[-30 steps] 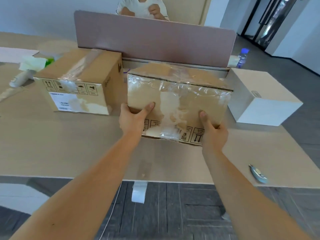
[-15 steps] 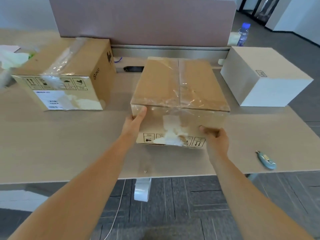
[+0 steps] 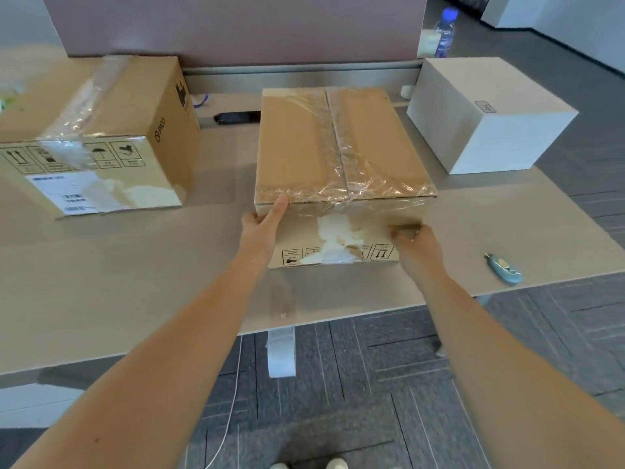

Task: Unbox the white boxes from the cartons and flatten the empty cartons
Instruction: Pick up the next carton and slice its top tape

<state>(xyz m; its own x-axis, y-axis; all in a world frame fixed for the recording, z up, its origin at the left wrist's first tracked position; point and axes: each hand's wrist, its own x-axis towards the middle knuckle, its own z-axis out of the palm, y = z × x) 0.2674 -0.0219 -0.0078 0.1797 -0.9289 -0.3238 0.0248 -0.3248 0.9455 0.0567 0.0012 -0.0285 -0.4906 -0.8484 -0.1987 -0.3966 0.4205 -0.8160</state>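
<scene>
Grey carpet tiles are showing beneath a pale worktop [image 3: 135, 282] that is backed by a mauve divider panel [image 3: 236, 25]. At the middle of the worktop a taped carton [image 3: 338, 147] is sitting flat, its top seam sealed under crinkled clear tape and a torn label on its near face. At the carton's 7 o'clock corner the left hand [image 3: 262, 225] is resting against the box with fingers straight, thumb laid up along the edge; this grip is not curling round anything. At the carton's 5 o'clock corner the right hand [image 3: 414, 238] is curling its fingers against the near face; motion blur is hiding whether this grip is pinching the tape or holding nothing. At 10 o'clock a second sealed carton [image 3: 101, 130] is standing well apart. At 2 o'clock a white box [image 3: 490, 113] is sitting out on the worktop, apart from the middle carton. At 4 o'clock a blue box cutter [image 3: 504, 267] is lying near the worktop's edge. Behind the white box a water bottle [image 3: 444, 32] is standing
</scene>
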